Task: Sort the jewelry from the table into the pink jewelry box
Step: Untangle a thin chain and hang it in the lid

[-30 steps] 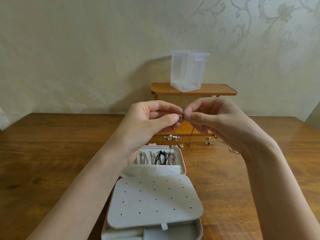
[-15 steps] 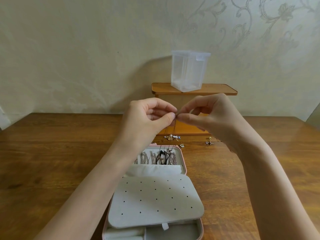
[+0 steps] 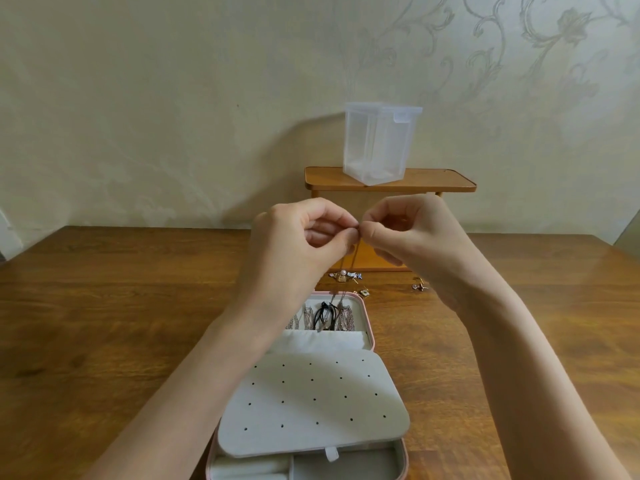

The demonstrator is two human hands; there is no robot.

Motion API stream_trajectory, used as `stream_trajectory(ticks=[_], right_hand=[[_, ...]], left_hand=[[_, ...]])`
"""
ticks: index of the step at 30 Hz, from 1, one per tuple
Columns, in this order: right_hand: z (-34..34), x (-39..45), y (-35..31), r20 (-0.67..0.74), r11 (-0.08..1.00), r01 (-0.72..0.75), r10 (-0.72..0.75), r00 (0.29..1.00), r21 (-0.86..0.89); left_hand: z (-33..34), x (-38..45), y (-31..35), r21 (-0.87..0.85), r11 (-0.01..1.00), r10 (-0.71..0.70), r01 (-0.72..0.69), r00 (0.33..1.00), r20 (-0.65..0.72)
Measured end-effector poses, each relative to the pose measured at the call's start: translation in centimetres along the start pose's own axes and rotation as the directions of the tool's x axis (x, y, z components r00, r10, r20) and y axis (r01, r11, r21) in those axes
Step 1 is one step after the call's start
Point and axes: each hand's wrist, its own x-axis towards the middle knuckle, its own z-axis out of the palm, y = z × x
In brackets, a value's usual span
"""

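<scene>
— How many hands, and doing what?
— Two. Left hand (image 3: 298, 244) and right hand (image 3: 412, 233) meet fingertip to fingertip, both pinching one thin necklace (image 3: 353, 261) hanging above the one open pink jewelry box (image 3: 370, 318).
— Loose pieces?
— Two small clusters of jewelry (image 3: 348, 277) on the table (image 3: 104, 306), beyond the box.

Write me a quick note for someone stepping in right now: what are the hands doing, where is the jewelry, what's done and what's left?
Left hand and right hand: raised above the table, fingertips meeting, both pinching the top of a thin chain that hangs down toward the pink jewelry box. Possibly working its clasp; too small to tell.
Box: open, perforated white panel folded forward.
Done: several chains and a black cord already hang in the far compartment.
Left: stow the held chain, then the small pieces beyond the box and the bits further right on the table.
</scene>
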Motion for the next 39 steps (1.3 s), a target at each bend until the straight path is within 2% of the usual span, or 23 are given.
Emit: stream_trajectory(ticks=[5,9,11,13,15,18,24,28,33,39], right_hand=[[0.2,0.0,0.0,-0.017,0.999,-0.002,0.002,1.0,0.039],[0.2,0.0,0.0,0.002,1.0,-0.003,0.003,1.0,0.026],[0.1,0.0,0.0,0.018,1.0,-0.007,0.006,1.0,0.02],[-0.1,-0.1,0.0,0.041,0.999,-0.002,0.0,0.999,0.042],[-0.4,-0.3,0.0,0.068,0.995,0.014,-0.021,0.997,0.103],[-0.7,-0.3,-0.1,0.062,0.989,0.059,-0.068,0.996,0.132],[-0.6,0.1,0.1,0.06,0.969,0.197,-0.19,0.98,-0.151],[-0.5,-0.1,-0.1,0.151,0.913,0.231,-0.19,0.97,-0.336],[-1.0,-0.4,-1.1,0.305,0.856,0.275,-0.147,0.941,-0.437],[-0.8,-0.7,-1.7,0.362,0.819,0.289,-0.108,0.926,-0.496]], left_hand=[[0.0,0.0,-0.2,0.117,0.988,0.106,-0.098,0.992,-0.063],[0.0,-0.1,-0.3,0.231,0.958,0.191,-0.171,0.979,-0.067],[0.0,-0.1,-0.3,0.248,0.954,0.189,-0.17,0.98,-0.056],[-0.1,0.0,-0.3,0.183,0.977,0.125,-0.114,0.991,-0.054],[-0.4,0.2,-0.3,0.009,1.0,0.0,0.0,0.999,-0.037],[-0.6,0.4,-0.4,-0.175,0.977,-0.126,0.126,0.992,0.01],[-0.5,0.3,-0.6,-0.085,0.99,-0.113,0.115,0.993,0.032],[-0.8,0.5,-1.1,0.011,0.982,-0.188,0.189,0.966,0.178],[-1.3,0.5,-0.9,0.018,0.95,-0.295,0.312,0.876,0.381],[-1.0,0.3,-1.2,0.015,0.932,-0.328,0.361,0.828,0.455]])
